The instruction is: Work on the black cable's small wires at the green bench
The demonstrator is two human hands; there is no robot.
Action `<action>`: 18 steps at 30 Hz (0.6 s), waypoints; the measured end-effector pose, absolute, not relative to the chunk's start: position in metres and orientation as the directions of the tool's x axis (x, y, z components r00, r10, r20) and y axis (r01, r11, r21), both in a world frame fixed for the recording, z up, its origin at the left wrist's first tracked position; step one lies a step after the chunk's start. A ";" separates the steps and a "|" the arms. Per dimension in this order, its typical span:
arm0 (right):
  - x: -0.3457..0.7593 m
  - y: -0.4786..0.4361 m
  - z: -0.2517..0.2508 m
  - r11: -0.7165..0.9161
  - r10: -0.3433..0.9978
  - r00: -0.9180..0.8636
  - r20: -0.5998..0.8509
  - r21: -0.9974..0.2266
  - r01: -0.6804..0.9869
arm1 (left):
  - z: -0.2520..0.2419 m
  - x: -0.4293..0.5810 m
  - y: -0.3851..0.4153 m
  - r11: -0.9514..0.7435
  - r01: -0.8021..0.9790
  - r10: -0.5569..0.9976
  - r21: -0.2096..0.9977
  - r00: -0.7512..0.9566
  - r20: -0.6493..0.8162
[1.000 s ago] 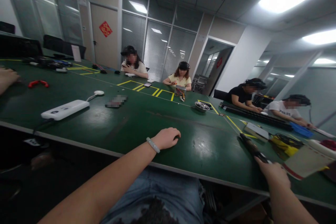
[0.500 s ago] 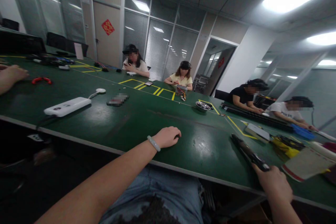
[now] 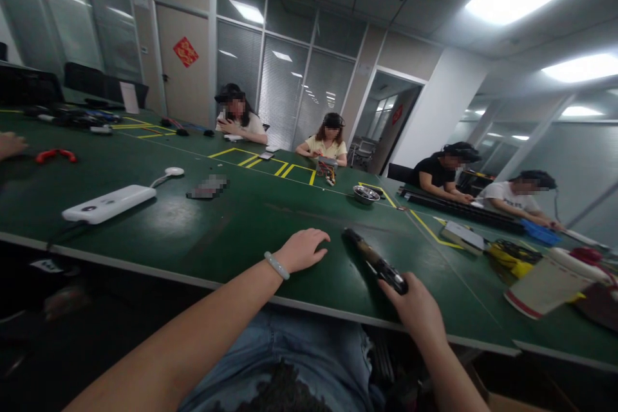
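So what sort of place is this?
Likely a shared assembly workroom in an office: a long green worktable marked with yellow tape, other people seated working along it, glass partitions with blinds behind. The right hand holds a dark tool.

The green table (image 3: pixel 232 225), marked with yellow tape lines (image 3: pixel 270 164) far beyond the left fingers (image 3: pixel 316 241) resting on it, bears a dark tool (image 3: pixel 371 257) just beside them, its near end in the right fingers (image 3: pixel 391 283). Well left of the left fingers lie a white box (image 3: pixel 109 203) and red handles (image 3: pixel 55 154), perhaps pliers; beyond the right fingers stands a metal bowl (image 3: pixel 365 194), and well to their right a white case (image 3: pixel 463 235) and a paper booklet (image 3: pixel 543 286).
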State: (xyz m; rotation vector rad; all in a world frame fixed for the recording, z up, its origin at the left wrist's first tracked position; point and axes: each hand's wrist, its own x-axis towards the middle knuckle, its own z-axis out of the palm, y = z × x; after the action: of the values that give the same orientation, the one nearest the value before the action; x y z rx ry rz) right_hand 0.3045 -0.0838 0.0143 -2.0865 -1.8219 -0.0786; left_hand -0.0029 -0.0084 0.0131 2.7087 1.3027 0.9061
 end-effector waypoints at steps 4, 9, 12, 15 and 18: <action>0.246 -0.069 0.020 0.229 0.951 -0.154 0.267 -0.278 0.933 | 0.021 -0.003 -0.013 -0.643 0.725 0.693 0.246 0.414 0.590; 0.187 -0.036 0.030 0.414 0.901 -0.352 0.253 -0.262 0.872 | 0.024 -0.008 -0.012 -0.593 0.784 0.697 0.181 0.388 0.602; 0.161 -0.016 0.026 0.433 0.893 -0.370 0.257 -0.265 0.862 | 0.020 -0.009 -0.009 -0.565 0.813 0.716 0.139 0.400 0.573; 0.142 -0.005 0.017 0.431 0.892 -0.361 0.272 -0.269 0.861 | 0.016 -0.008 -0.006 -0.575 0.806 0.725 0.141 0.421 0.545; 0.141 0.000 0.012 0.475 0.874 -0.396 0.283 -0.326 0.817 | 0.014 -0.009 -0.005 -0.583 0.796 0.730 0.162 0.424 0.536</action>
State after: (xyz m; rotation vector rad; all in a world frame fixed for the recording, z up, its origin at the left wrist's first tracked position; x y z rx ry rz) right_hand 0.1413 -0.0002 0.0120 -1.4114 -2.3142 0.1867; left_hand -0.0092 -0.0049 0.0137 2.7475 1.4788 0.9376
